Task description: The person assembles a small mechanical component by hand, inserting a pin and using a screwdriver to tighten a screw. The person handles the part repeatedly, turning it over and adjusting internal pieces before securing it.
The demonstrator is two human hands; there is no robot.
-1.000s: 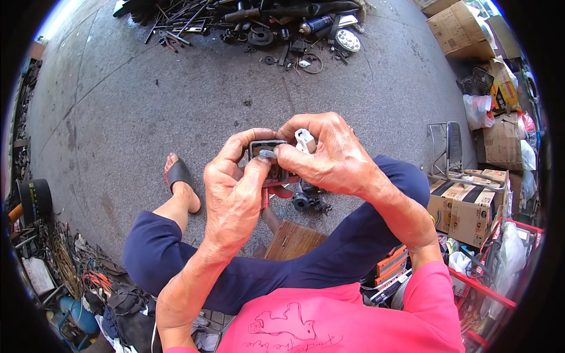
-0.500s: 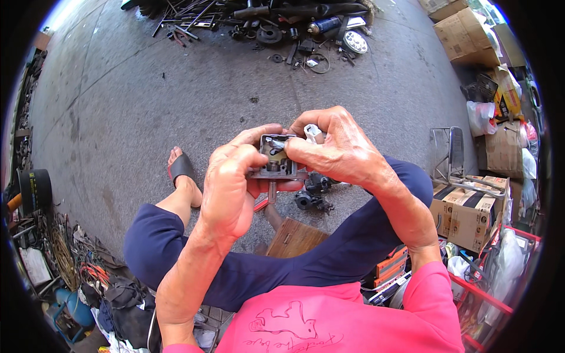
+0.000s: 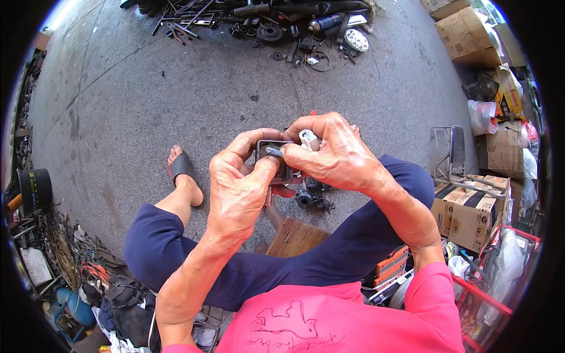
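My left hand (image 3: 235,185) is closed round the left side of a small, box-shaped metal housing (image 3: 286,172) with an open face. Its thumb reaches over the opening and touches a small grey part (image 3: 273,152). Opposite it, my right hand (image 3: 344,154) grips the housing's right side, thumb tip at the same grey part. A white plastic connector (image 3: 308,139) sticks out between the right thumb and fingers. My fingers hide the back of the housing and most of its inside.
Below my hands lie a wooden block (image 3: 296,237) and dark mechanical parts (image 3: 307,199). Metal scrap (image 3: 269,32) is heaped at the far side. A metal-framed chair (image 3: 456,154) and cardboard boxes (image 3: 469,216) stand right; cables and rags (image 3: 126,312) lie lower left.
My left thumb has moved right and inward across the housing's opening onto the small grey part. More of the inside is covered now. The right hand has shifted slightly downward.
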